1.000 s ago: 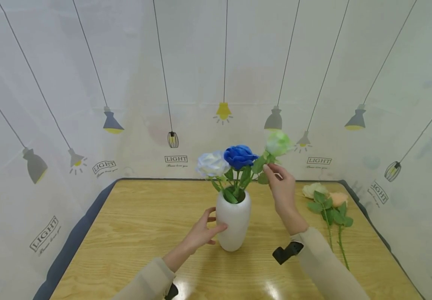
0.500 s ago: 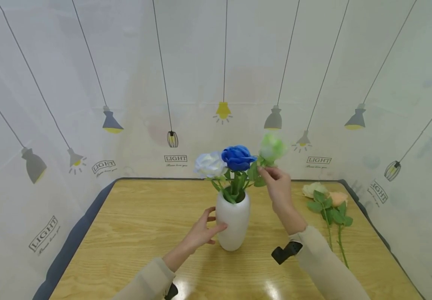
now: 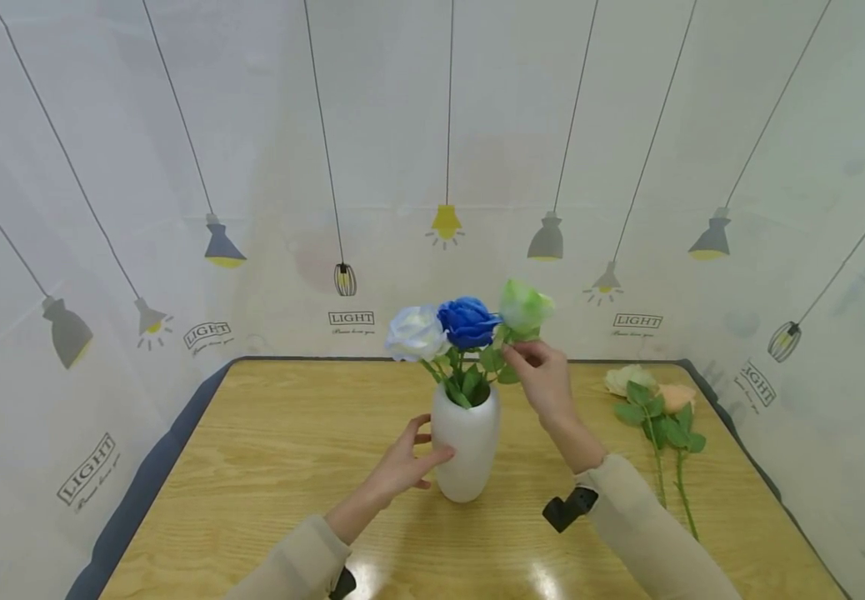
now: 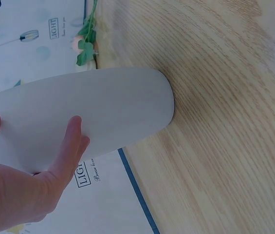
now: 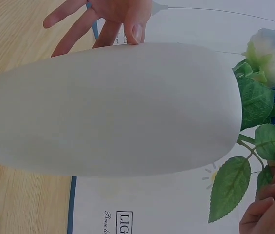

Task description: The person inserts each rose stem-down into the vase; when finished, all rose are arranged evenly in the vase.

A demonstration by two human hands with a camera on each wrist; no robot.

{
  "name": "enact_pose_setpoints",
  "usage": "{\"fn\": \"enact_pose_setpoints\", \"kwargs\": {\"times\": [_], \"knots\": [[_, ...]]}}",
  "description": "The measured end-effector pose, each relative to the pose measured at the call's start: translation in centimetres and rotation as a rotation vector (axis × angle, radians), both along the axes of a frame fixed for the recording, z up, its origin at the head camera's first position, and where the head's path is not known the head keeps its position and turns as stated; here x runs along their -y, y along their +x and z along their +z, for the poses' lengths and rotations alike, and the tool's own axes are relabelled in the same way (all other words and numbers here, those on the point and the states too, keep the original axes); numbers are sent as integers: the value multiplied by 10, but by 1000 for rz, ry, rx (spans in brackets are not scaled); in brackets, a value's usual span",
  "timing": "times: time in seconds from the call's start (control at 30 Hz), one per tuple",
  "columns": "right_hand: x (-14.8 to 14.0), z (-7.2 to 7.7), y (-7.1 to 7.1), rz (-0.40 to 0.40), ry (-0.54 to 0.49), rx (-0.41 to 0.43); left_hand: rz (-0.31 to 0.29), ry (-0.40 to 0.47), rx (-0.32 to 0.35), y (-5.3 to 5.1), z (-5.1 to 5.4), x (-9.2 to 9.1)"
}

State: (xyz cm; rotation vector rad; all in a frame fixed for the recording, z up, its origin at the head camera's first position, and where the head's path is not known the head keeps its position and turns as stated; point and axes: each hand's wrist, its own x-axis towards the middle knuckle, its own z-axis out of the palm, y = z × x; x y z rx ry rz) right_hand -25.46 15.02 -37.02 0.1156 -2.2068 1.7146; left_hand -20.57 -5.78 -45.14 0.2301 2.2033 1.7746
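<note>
A white vase (image 3: 466, 446) stands upright on the table with a white rose (image 3: 416, 333) and a blue rose (image 3: 468, 322) in its mouth. My left hand (image 3: 397, 467) holds the vase's left side, thumb on the front and some fingers spread. At the vase's upper right, my right hand (image 3: 545, 379) pinches the stem of a pale green rose (image 3: 525, 308) just below its head. Leaves (image 5: 229, 187) of that rose hang by the vase mouth in the right wrist view. The stem's lower end is hidden behind the leaves and vase.
Two more roses, one cream (image 3: 630, 380) and one peach (image 3: 676, 398), lie on the wooden table (image 3: 290, 417) at the right. A lamp-printed cloth (image 3: 290, 167) rises behind the table's dark edge and along both sides.
My right hand has moved left and slightly down with the green rose, bringing its head beside the blue one. The blue and white roses shift slightly left; my left hand stays on the vase.
</note>
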Motion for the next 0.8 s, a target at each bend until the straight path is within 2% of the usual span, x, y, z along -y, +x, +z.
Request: {"fn": "enact_pose_setpoints", "kwargs": {"times": [0.17, 0.37, 0.43, 0.6, 0.8], "knots": [[-1, 0, 1, 3, 32, -43, -2, -6, 0, 1, 0, 1], [-2, 7, 2, -21, 132, -203, -12, 5, 5, 0, -2, 1], [0, 11, 2, -20, 146, -226, -14, 9, 2, -1, -1, 1], [5, 11, 3, 22, 139, -161, -17, 9, 5, 0, -1, 1], [9, 1, 2, 30, 131, -115, -13, 8, 13, 0, 0, 1]]}}
